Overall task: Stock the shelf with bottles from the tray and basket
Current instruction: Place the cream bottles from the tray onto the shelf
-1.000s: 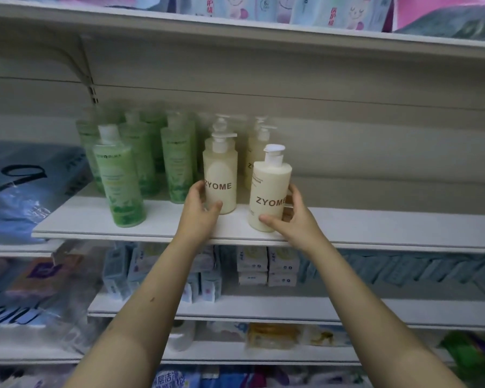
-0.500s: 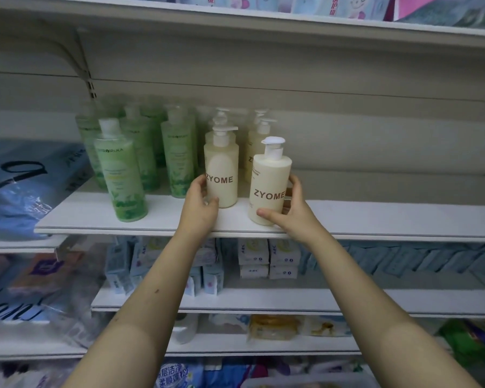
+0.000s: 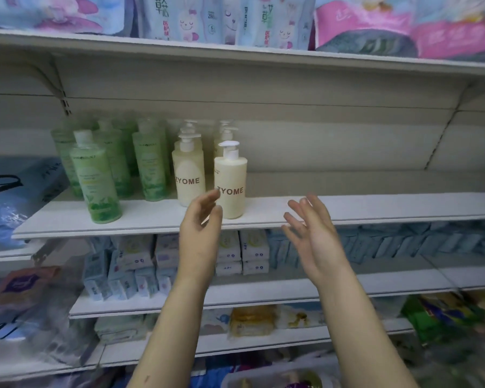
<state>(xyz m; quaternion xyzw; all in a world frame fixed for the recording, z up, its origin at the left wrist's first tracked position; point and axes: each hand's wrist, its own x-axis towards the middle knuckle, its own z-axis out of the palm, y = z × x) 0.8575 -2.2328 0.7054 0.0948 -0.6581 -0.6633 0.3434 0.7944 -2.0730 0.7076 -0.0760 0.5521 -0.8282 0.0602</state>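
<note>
Head view: the cream bottle (image 3: 231,175) and its neighbour (image 3: 188,169) both read ZYOME.

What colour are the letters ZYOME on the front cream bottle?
Reddish-brown, on the front cream bottle; the head view, the only one, shows it.

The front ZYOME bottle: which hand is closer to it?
Left. The left hand is at the lower left edge of the bottle; the right hand is apart, lower right of it.
</note>
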